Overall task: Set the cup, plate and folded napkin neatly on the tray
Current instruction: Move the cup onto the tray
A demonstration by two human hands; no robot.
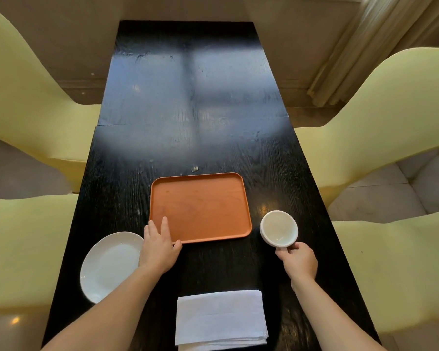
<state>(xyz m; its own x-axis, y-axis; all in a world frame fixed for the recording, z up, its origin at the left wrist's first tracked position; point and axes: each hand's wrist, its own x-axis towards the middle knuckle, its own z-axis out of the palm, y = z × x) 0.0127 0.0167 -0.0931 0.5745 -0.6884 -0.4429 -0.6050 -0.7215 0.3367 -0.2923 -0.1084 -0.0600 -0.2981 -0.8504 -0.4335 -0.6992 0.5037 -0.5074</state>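
Note:
An orange tray lies bare in the middle of the dark table. My left hand rests on the tray's near left corner, fingers spread over the rim and thumb along its near edge. A white plate lies on the table left of that hand, partly under my forearm. To the right of the tray stands a white cup, and my right hand grips its handle at the near side. A folded white napkin lies at the table's near edge between my arms.
The long black table stretches away from me. Pale yellow chairs stand on both sides, two on the left and two on the right. A curtain hangs at the far right.

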